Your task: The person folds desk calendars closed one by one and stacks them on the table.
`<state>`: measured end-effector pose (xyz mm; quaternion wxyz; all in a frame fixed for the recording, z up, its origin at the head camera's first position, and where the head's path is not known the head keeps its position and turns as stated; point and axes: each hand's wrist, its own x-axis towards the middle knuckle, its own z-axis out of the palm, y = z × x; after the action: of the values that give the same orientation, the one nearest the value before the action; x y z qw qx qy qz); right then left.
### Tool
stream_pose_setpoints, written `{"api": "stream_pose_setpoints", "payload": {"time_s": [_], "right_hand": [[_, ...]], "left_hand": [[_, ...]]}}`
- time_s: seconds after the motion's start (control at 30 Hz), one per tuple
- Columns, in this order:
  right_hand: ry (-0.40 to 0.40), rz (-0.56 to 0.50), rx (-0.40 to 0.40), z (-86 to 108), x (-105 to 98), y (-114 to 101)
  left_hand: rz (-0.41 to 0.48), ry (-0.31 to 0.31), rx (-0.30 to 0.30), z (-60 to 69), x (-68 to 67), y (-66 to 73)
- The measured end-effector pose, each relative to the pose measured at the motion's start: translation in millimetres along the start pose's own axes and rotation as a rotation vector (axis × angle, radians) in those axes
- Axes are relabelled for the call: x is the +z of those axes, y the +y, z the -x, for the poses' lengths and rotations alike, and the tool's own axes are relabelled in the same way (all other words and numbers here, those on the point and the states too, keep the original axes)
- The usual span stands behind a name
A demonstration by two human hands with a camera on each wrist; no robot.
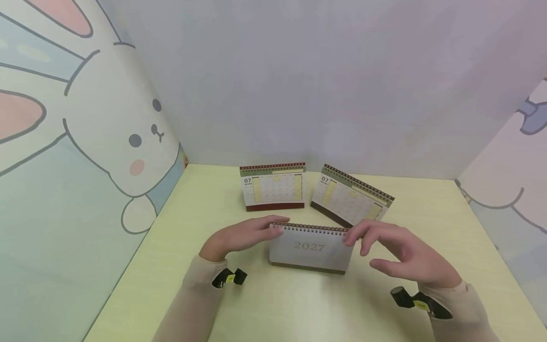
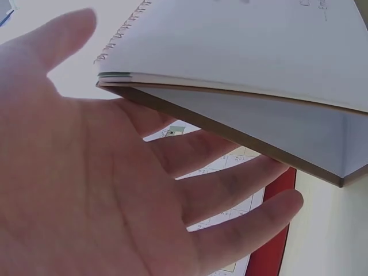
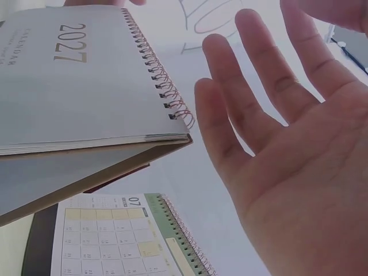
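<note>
Front calendar (image 1: 309,256): standing before two rear calendars (image 1: 275,191) (image 1: 348,197) — you're probably positioning it; next likely calls for light squaring.
Left hand (image 1: 241,236): spread at its left edge.
Right hand (image 1: 408,244): loosely spread, near its right edge.

A pale yellow-green counter (image 1: 290,308) meets a plain greyish back wall (image 1: 299,85). A big cartoon rabbit (image 1: 102,109) decorates the left side wall (image 1: 60,228); another cartoon drawing (image 1: 504,161) shows at right.
</note>
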<state>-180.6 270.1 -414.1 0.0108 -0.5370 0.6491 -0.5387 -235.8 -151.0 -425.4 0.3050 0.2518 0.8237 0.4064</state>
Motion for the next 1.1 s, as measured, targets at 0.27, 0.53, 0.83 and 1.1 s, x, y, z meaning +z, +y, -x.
{"api": "stream_pose_setpoints", "payload": {"time_s": [0.27,0.53,0.83,1.1], "right_hand": [[0.072,0.009,0.069,-1.9,2.9,-2.6],[0.295,0.208,0.343,-10.8,5.0,-7.1],[0.279,0.241,0.382,-10.7,5.5,0.1],[0.260,0.278,0.382,-10.1,7.5,2.5]], "left_hand": [[-0.033,0.055,0.092,0.2,-0.6,2.9],[-0.017,0.150,0.121,-2.4,-0.5,0.9],[-0.035,0.170,0.124,-5.4,0.0,-1.2],[-0.074,0.185,0.116,-4.8,0.7,1.9]]}}
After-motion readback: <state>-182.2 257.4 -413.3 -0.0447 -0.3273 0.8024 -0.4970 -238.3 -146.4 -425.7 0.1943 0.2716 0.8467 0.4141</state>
